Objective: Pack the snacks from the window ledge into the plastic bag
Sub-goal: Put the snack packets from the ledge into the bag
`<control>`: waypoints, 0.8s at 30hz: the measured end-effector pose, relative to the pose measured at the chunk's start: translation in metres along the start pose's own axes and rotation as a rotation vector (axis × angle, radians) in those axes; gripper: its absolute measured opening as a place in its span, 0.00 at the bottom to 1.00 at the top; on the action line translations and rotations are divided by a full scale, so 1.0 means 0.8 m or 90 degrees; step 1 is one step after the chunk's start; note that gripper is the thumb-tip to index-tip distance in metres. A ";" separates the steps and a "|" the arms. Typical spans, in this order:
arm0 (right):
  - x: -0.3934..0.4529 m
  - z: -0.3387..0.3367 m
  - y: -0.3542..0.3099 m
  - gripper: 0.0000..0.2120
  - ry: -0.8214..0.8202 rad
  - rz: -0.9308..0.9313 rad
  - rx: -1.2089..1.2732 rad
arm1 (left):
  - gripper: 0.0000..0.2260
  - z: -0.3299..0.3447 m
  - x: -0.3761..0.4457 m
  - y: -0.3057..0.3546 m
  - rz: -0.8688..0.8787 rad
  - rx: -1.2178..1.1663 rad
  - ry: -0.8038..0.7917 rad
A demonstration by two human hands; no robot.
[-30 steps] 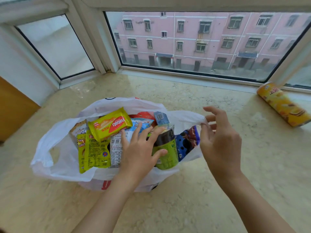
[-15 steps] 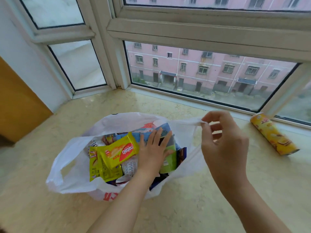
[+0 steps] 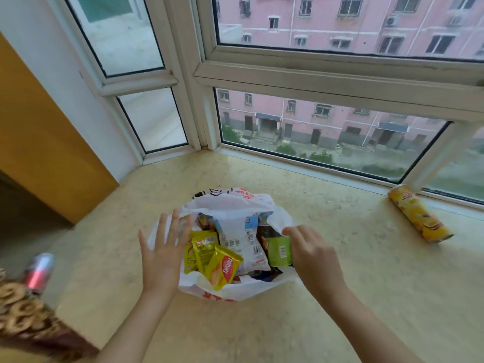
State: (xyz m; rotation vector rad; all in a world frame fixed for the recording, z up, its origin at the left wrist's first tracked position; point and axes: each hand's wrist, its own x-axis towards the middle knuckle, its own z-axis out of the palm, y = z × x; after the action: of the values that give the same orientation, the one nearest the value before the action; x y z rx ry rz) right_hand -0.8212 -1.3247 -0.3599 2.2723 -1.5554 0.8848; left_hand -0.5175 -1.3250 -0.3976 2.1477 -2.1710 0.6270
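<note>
Snacks (image 3: 233, 247) sit in the plastic bag (image 3: 230, 205) mid-ledge — chip tube (image 3: 419, 216) far right, can (image 3: 39, 271) left.

Bag depths: lower snacks in the plastic bag (image 3: 230, 205) hidden under the top packets.
Red can (image 3: 39, 271), near left: blurred, label unreadable.
Patterned cloth (image 3: 23, 315): cut off by the left edge.
</note>
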 end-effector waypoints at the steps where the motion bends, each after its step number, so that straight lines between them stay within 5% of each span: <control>1: -0.005 0.003 -0.003 0.16 -0.017 -0.032 -0.012 | 0.45 -0.004 -0.001 -0.013 -0.014 -0.003 -0.024; 6: -0.023 0.004 0.001 0.34 -0.177 -0.057 -0.088 | 0.55 -0.011 -0.003 -0.052 -0.041 -0.011 -0.136; 9: -0.020 -0.014 0.005 0.31 -0.285 0.078 -0.157 | 0.29 -0.057 0.007 -0.052 -0.020 -0.047 -0.088; 12: -0.001 -0.037 0.019 0.14 -0.352 0.312 -0.147 | 0.11 -0.104 0.029 -0.052 -0.154 -0.130 -0.218; 15: 0.026 -0.060 0.028 0.11 -0.318 0.680 0.222 | 0.12 -0.120 0.051 -0.054 -0.338 -0.507 -0.236; 17: 0.039 -0.075 0.028 0.12 -0.207 0.808 0.480 | 0.09 -0.130 0.060 -0.052 -0.436 -0.821 -0.261; 20: 0.052 -0.097 0.022 0.12 -0.138 0.859 0.687 | 0.05 -0.146 0.066 -0.045 -0.531 -1.155 -0.350; 24: 0.070 -0.127 0.011 0.15 -0.109 0.831 0.792 | 0.07 -0.173 0.072 -0.033 -0.503 -1.261 -0.406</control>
State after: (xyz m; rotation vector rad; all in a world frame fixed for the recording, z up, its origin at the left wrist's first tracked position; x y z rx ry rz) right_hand -0.8500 -1.3180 -0.2472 1.3942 -3.2066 2.5388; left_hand -0.5309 -1.3383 -0.2467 1.4109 -0.6255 -1.6094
